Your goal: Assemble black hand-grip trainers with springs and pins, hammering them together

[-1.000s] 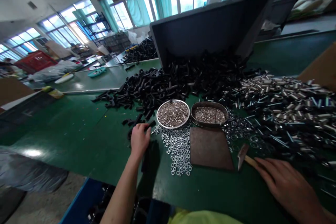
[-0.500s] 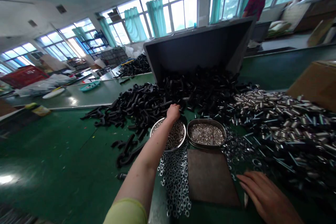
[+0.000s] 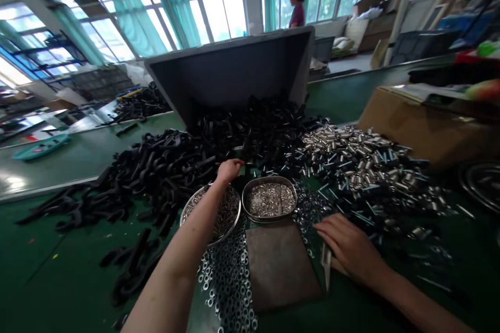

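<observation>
My left hand (image 3: 230, 169) is above the back edge of a round bowl (image 3: 235, 218) of small metal pieces, fingers pinched together near the black parts; what they hold is too small to name. My right hand (image 3: 346, 244) is at the right of a flat brown plate (image 3: 281, 265), fingers together around a pale, pointed tool (image 3: 326, 265). An oval tin (image 3: 269, 200) of small shiny pieces stands behind the plate. Metal rings (image 3: 228, 281) lie left of the plate, under and in front of the bowl.
A large grey bin (image 3: 230, 67) lies tipped with black curved parts (image 3: 156, 166) spilling out. Metal cylinders and pins (image 3: 359, 156) are heaped at the right, before a cardboard box (image 3: 410, 125). A person (image 3: 297, 5) is near the windows.
The view has turned right, so things appear further left. My left hand has moved from over the bowl toward its back right edge. My right hand has moved slightly forward relative to the plate.
</observation>
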`<state>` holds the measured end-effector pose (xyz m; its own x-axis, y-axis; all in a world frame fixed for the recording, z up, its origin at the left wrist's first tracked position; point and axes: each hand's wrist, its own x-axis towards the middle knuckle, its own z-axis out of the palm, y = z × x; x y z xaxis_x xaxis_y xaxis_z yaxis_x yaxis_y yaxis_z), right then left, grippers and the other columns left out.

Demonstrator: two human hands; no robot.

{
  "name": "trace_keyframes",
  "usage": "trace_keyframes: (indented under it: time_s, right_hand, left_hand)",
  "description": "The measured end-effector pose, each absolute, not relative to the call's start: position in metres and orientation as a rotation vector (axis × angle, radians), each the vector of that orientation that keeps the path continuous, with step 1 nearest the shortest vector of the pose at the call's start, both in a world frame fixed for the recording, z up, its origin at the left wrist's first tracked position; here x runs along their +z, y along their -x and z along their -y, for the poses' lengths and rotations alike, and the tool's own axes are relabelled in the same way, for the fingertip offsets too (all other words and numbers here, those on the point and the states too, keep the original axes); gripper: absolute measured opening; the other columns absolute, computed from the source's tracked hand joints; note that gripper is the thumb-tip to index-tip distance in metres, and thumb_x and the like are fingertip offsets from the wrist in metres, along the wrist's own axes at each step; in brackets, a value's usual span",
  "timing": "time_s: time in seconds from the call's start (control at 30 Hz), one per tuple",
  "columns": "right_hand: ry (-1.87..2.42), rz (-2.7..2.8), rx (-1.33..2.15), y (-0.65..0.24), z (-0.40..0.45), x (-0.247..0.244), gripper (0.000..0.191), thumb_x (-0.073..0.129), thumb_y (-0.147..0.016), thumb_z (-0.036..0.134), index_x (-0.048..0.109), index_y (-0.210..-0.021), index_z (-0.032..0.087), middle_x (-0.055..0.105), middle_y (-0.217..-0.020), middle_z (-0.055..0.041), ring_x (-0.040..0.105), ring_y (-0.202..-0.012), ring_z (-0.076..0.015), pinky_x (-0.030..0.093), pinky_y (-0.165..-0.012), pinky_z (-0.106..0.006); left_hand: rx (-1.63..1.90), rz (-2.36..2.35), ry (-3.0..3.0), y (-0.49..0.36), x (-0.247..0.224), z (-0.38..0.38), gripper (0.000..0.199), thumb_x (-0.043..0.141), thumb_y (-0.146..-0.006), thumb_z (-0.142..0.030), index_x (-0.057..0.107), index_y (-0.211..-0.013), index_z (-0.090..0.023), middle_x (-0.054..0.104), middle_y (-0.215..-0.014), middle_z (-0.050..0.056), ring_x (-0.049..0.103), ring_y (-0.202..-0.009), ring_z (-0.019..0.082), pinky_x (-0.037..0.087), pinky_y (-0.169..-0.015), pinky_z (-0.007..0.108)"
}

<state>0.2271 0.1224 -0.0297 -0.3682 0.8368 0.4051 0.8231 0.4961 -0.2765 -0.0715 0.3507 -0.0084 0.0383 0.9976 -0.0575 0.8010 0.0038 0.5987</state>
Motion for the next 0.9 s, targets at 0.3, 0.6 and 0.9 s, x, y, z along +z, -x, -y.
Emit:
trace_keyframes:
  time_s: [0.3,0.6,0.9]
  right_hand:
    - [2.027,2.170,-0.271,-0.298,-0.212,-0.011,0.030,0.037,-0.090,0.016,0.066,-0.098,0.015,0.065,-0.098,-0.0118,0.053,-0.095,-0.0232,0.043,-0.081,-0.035]
    - [2.336,2.218,-0.103,-0.306,-0.241,-0.013,0.028,0.039,-0.083,0.005,0.067,-0.088,0.009,0.062,-0.101,-0.0216,0.055,-0.097,-0.0305,0.043,-0.071,-0.039]
    - [2.275,2.178,0.044,-0.321,-0.253,-0.021,0.009,0.054,-0.074,0.016,0.061,-0.076,0.021,0.062,-0.082,-0.0175,0.058,-0.079,-0.0370,0.040,-0.061,-0.047]
  left_hand:
    - [1.077,-1.130,-0.967,0.084,0.019,-0.233,0.048,0.065,-0.069,-0.012,0.052,-0.114,-0.024,0.069,-0.096,0.004,0.067,-0.085,0.016,0.053,-0.067,0.023]
    - [1.273,-1.160,-0.592,0.099,0.003,-0.103,0.034,0.078,-0.061,-0.031,0.063,-0.086,-0.014,0.059,-0.060,-0.004,0.052,-0.050,0.005,0.039,-0.048,0.016]
    - [1.458,-1.324,-0.417,0.118,-0.025,-0.030,0.027,0.077,-0.062,-0.031,0.058,-0.074,-0.016,0.059,-0.065,-0.003,0.055,-0.060,0.010,0.045,-0.062,0.024]
